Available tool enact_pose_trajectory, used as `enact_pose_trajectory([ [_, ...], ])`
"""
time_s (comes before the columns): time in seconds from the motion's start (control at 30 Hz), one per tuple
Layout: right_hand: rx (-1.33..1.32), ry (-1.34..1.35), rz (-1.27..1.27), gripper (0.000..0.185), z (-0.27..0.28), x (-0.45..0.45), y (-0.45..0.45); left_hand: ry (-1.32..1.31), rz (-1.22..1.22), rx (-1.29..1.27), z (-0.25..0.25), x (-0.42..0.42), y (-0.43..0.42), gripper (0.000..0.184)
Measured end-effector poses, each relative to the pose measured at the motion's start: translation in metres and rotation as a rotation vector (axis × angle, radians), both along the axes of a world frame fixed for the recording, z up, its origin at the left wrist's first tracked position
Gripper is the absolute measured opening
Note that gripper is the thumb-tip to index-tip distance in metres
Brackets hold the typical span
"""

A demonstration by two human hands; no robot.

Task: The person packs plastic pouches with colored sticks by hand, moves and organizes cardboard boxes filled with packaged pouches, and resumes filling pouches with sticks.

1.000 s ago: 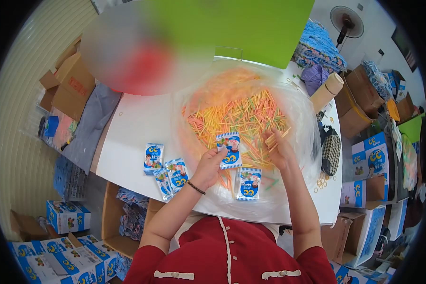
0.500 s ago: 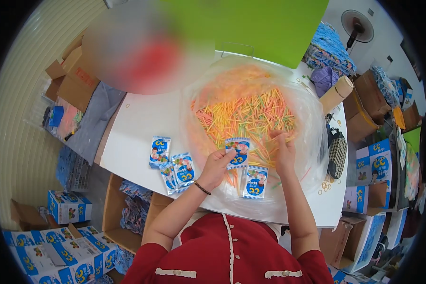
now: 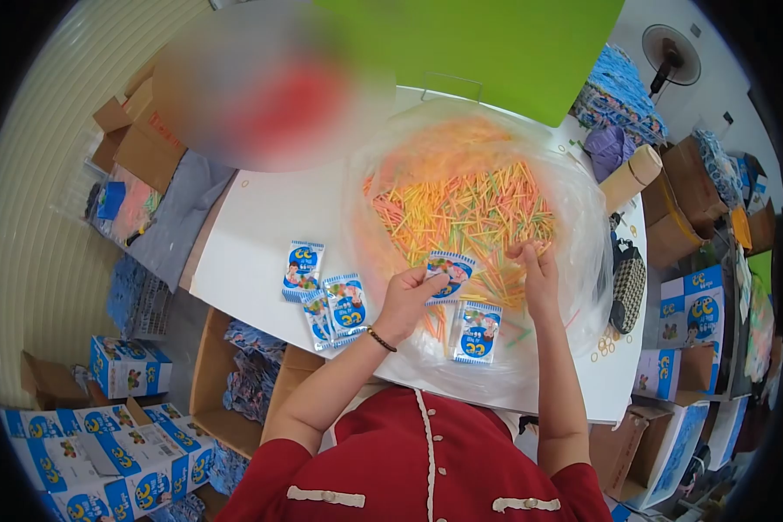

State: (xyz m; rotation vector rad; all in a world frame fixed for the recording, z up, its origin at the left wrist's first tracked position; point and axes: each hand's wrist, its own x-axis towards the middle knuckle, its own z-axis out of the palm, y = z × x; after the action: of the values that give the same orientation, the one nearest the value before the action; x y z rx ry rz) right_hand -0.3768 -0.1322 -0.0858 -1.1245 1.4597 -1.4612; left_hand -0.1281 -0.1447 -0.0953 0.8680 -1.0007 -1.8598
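My left hand [image 3: 407, 304], with a dark bracelet at the wrist, pinches a small blue-and-white packet [image 3: 451, 275] between thumb and fingers. The packet is tilted above the near side of a large clear plastic bag [image 3: 574, 196]. Thin candy-coloured sticks [image 3: 461, 209] in yellow, pink, orange and green fill the bag. Over the right side of the sticks is my right hand [image 3: 541, 277], its fingers drawn together; what they hold, if anything, is too small to make out. Another packet [image 3: 476, 333] lies on the plastic between my forearms. Several more packets [image 3: 346, 304] lie to the left.
The white table [image 3: 257, 239] carries a beige bottle [image 3: 632, 177], a checked pouch [image 3: 626, 291] and rubber bands [image 3: 602, 346] on the right. An open cardboard box [image 3: 207, 370] stands below the left edge. Across the table is a person, blurred, beside a green panel [image 3: 487, 52].
The packet in my left hand has tilted clockwise. My right hand's fingers stay drawn together near the sticks. The whole view has shifted slightly.
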Motion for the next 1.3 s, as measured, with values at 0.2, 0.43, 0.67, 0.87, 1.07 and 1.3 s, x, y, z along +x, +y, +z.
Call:
enact_pose_trajectory([
  [0.2,0.005,-0.008,0.001,0.025,-0.003,0.009,0.001,-0.016,-0.004,0.008,-0.001,0.001,0.001,0.018],
  [0.43,-0.133,-0.486,0.054,0.025,0.041,0.036,0.009,-0.053,0.137,-0.137,0.011,-0.003,0.009,0.006],
  [0.67,-0.257,-0.519,0.283,0.018,0.078,0.065,0.018,-0.139,0.110,-0.248,-0.001,0.002,0.009,0.017],
  [0.87,-0.257,-0.460,0.326,0.016,0.087,0.080,0.021,-0.215,0.125,-0.391,0.011,0.001,0.014,0.019],
  [1.07,-0.296,-0.186,0.395,0.013,0.083,0.085,0.019,-0.223,0.123,-0.426,0.016,0.000,0.016,0.019],
  [1.3,-0.243,0.095,0.441,0.017,0.066,0.080,0.015,-0.216,0.112,-0.394,0.005,0.001,0.015,0.015],
])
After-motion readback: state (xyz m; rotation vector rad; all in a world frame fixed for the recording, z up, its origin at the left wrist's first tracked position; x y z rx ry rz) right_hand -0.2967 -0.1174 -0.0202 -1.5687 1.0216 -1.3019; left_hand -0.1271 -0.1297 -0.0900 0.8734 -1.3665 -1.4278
